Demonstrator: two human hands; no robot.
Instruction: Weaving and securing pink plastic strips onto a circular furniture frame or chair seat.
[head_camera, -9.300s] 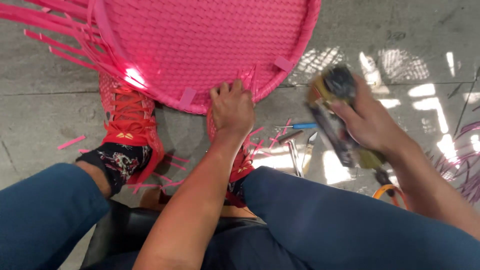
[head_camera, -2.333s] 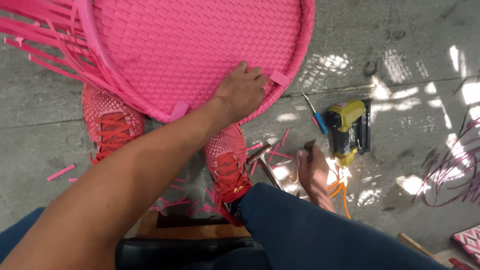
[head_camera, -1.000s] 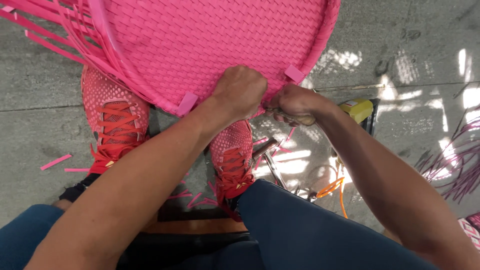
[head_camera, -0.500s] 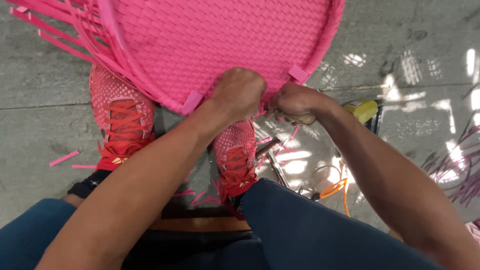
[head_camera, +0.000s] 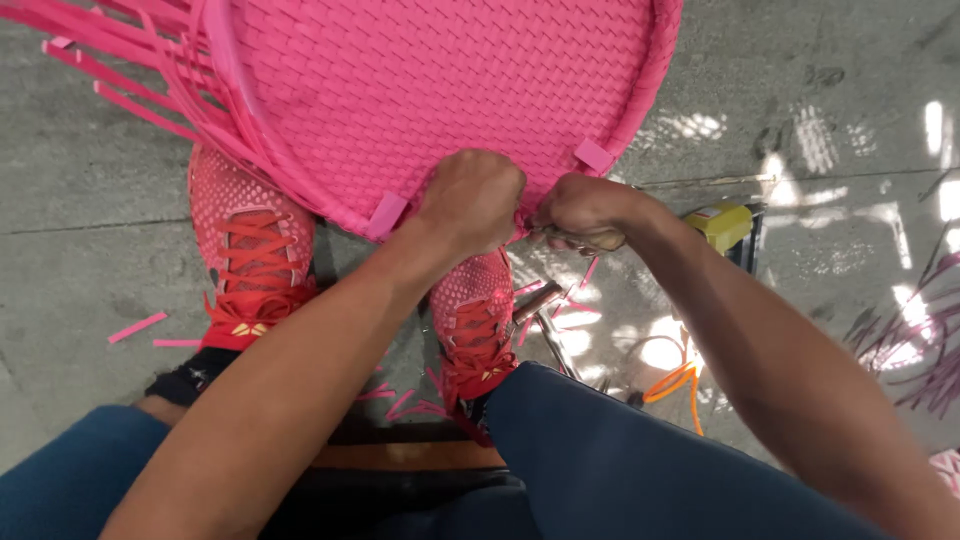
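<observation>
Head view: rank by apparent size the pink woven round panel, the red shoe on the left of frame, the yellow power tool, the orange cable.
Largest to smallest, as seen:
1. Pink woven round panel
2. Red shoe on the left of frame
3. Yellow power tool and orange cable: unsure, since an arm hides part of the tool.

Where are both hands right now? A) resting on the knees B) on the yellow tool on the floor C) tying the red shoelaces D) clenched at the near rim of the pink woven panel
D: the left hand and right hand are fisted side by side at the near rim of the pink woven panel; the yellow tool lies untouched.
</observation>
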